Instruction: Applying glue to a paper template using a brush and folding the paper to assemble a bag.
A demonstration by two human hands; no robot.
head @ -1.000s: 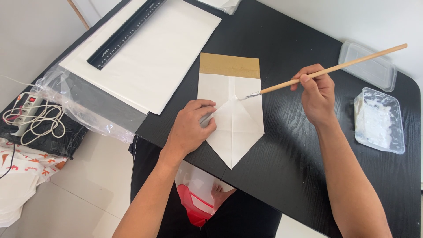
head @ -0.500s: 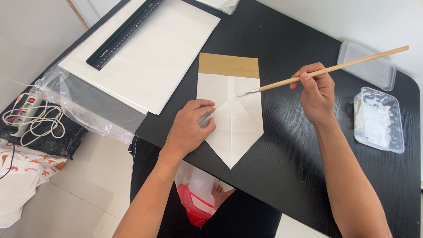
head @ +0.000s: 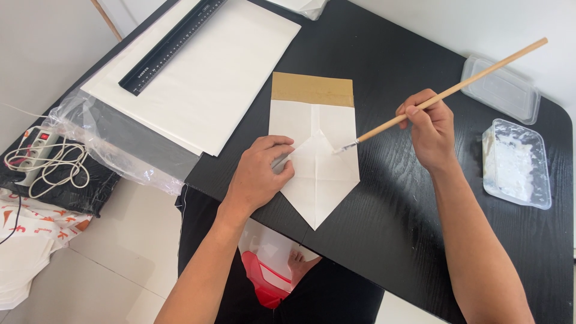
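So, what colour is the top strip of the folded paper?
Tan brown strip, clearest in the head view.

On the bench (head: 384, 240), the folded paper (head: 315, 174) is lying centrally; the tray (head: 516, 165) is sitting at three o'clock, the ruler (head: 171, 45) at ten.

Hidden and cut-off parts at the black table

The left hand (head: 261, 177) covers the left side of the folded paper (head: 318, 174), hiding the fold beneath its palm. The brush (head: 447, 93) tip is too small to tell whether it touches the paper. The white sheets (head: 204, 78) and the black ruler (head: 171, 45) run out past the top edge, as does a plastic bag (head: 303, 6) at the table's far edge. The table's (head: 372, 234) near right corner is cut off at the bottom edge. The white contents of the clear tray (head: 517, 163) cannot be told.
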